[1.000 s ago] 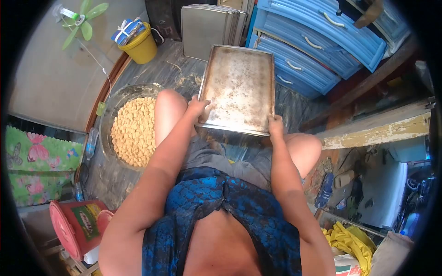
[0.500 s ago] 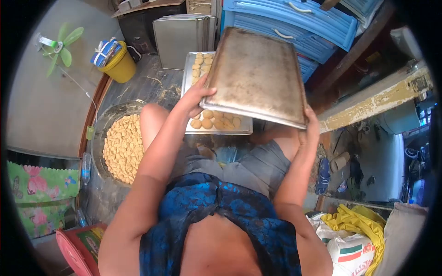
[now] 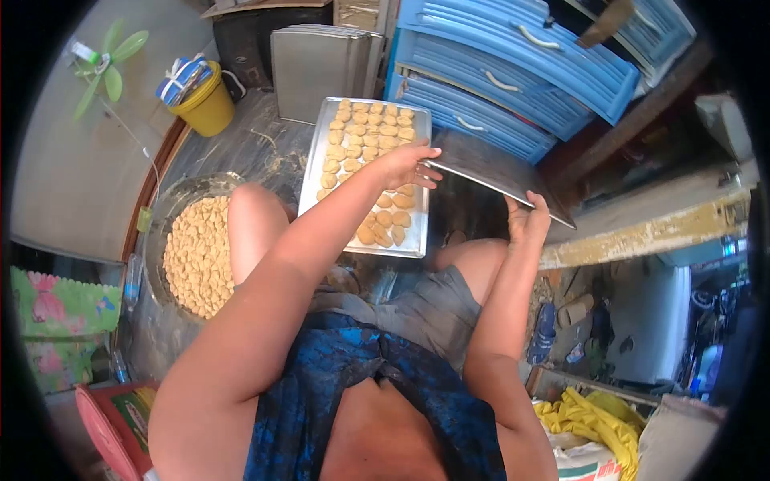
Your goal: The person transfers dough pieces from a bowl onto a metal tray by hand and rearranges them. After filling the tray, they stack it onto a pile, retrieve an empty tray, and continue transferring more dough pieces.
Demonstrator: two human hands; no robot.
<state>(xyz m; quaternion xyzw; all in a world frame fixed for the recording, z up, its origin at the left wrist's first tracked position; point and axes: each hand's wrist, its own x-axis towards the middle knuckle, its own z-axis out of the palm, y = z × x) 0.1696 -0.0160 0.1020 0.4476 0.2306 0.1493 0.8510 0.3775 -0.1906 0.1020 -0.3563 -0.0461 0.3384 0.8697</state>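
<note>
A dark, worn baking tray (image 3: 499, 164) is tilted low on the right, in front of the blue drawers. My left hand (image 3: 405, 167) grips its near left corner, thumb over the edge and fingers below. Farther right, my right hand (image 3: 528, 220) is closed on the near edge. Left of it, a silver baking tray (image 3: 316, 164) lies on the floor with rows of dough pieces (image 3: 370, 128). My left forearm crosses over this tray and hides part of it. Beside my left knee stands a wide basin (image 3: 178, 192) full of small dough lumps (image 3: 195, 260).
Several upright trays (image 3: 317, 76) lean at the back. Blue drawers (image 3: 489, 76) stand behind the held tray, and a worn wooden beam (image 3: 642, 228) runs along the right. A yellow bucket (image 3: 207, 104) and a green-bladed fan (image 3: 104, 68) are at back left.
The held tray has moved right and down, from above the dough tray to beside it, and its tilt has changed. Both hands stay on its edge. More dough pieces now show.
</note>
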